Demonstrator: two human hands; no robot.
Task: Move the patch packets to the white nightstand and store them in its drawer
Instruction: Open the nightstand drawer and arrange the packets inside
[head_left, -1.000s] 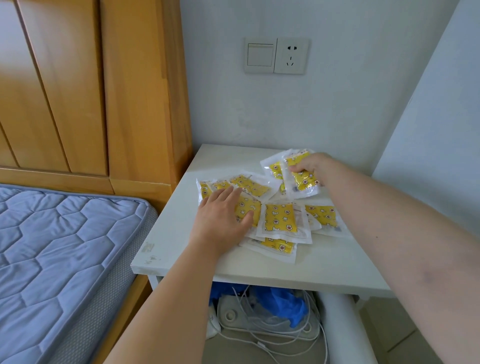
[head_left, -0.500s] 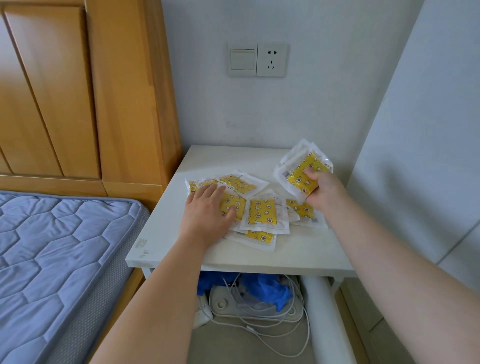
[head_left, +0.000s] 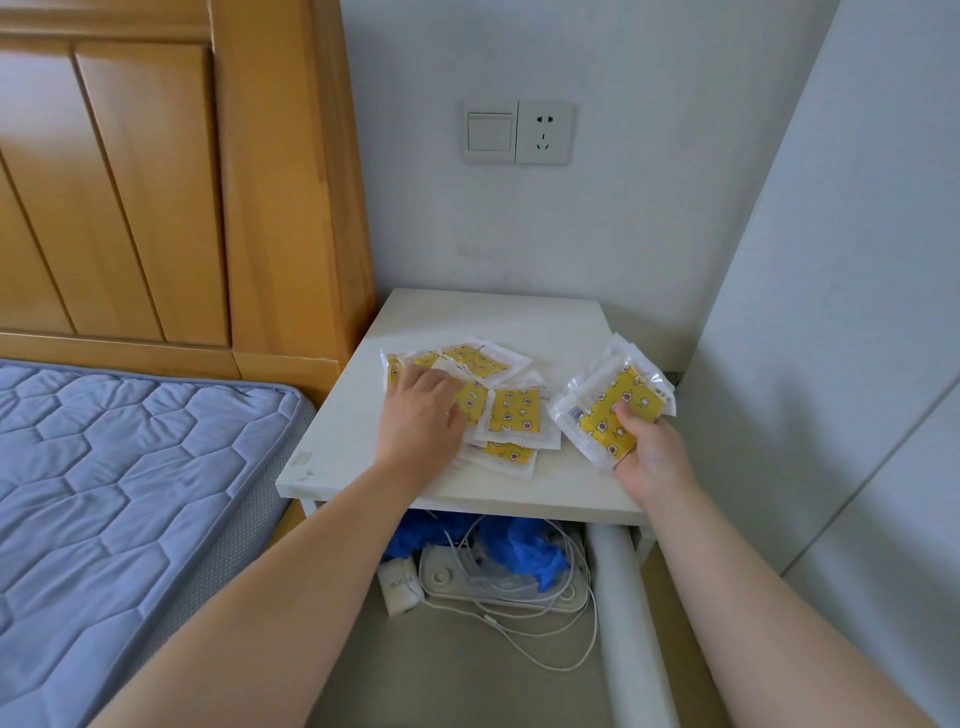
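A spread of patch packets (head_left: 514, 418), yellow prints sealed in clear and white wrappers, is seen lying overlapped on the top of a white table (head_left: 493, 322), across its left and middle. The left part of this spread is covered by the left hand (head_left: 422, 415), which is laid palm down with the fingers extended flat on the packets, so that nothing is clasped. A separate bundle of packets (head_left: 618, 400) is grasped by the right hand (head_left: 652, 460) over the near right part of the table. The thumb is pressed on the yellow face of the front packet and the fingers are curled behind it. The bundle is held tilted, apart from the spread, with its upper edge leaning to the far right; the number of packets in it cannot be told. The table is set in a corner, with pale walls at its far and right sides. A wooden headboard (head_left: 156, 182) stands just beside it on the left, and a blue quilted mattress (head_left: 104, 493) is seen nearer on that side. On the far wall above the table, a light switch (head_left: 489, 131) and a socket (head_left: 544, 132) are mounted side by side. Under the table, crumpled blue material (head_left: 530, 551), a white power strip (head_left: 498, 584) and loose white cables (head_left: 545, 660) are found on the floor, with a white tube (head_left: 623, 597) to their right.
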